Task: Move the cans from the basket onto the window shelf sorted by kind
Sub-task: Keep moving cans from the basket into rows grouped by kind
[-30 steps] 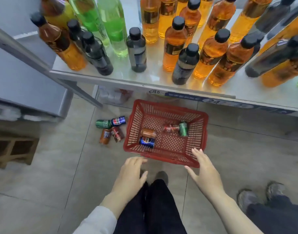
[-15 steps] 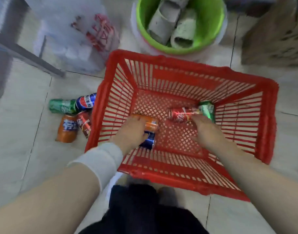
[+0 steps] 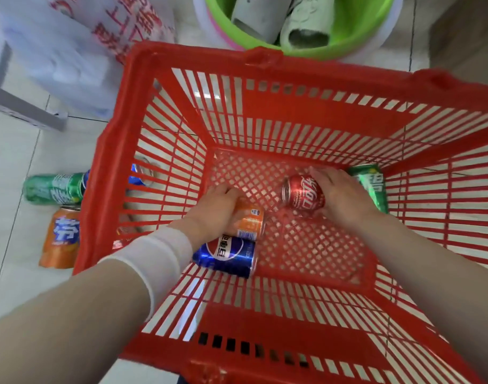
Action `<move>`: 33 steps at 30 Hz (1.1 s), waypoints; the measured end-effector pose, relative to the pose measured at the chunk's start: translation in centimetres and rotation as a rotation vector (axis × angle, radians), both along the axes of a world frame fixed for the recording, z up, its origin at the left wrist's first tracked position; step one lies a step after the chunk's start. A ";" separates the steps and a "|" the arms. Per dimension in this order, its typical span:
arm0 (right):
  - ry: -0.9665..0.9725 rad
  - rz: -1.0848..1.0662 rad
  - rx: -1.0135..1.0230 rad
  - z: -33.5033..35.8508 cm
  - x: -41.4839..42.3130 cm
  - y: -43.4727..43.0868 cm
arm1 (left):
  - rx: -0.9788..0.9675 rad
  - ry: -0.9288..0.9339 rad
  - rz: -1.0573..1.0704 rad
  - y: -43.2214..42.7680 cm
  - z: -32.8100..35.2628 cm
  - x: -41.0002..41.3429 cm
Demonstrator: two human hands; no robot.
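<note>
fingers (image 3: 226, 191) round orange can (image 3: 250, 220), red can (image 3: 303, 195)

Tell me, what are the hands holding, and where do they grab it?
The left hand grips the orange can round its side. The right hand grips the red can round its side.

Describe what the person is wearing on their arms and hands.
The left hand and the right hand are bare, with no gloves, rings or watch to be seen. A white stretchy cuff wraps the left wrist. The right arm shows no sleeve or band in this view.
</note>
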State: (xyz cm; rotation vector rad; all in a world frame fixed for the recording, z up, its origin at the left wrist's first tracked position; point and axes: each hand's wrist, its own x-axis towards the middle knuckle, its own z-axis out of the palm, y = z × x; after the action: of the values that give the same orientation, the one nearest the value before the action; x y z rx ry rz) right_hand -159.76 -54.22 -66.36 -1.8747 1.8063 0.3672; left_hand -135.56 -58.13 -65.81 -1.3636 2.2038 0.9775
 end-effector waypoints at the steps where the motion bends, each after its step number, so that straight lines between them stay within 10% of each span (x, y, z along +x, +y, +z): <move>1: 0.005 -0.007 0.007 -0.1 0.0 -0.1 | 0.006 0.016 -0.022 0.1 -0.1 0.2; 20: -0.202 -0.475 0.065 0.4 1.4 0.9 | 0.035 0.050 0.225 0.2 -1.0 -0.4; 33: -1.130 -1.074 0.112 26.1 4.2 9.1 | 0.672 0.772 1.140 7.7 24.3 0.0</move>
State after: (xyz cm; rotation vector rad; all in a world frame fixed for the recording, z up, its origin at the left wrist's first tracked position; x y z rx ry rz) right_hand -155.52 -45.10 -40.23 -0.5153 1.5413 -0.7927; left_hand -135.52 -50.47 -41.55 -2.0342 0.9664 2.6615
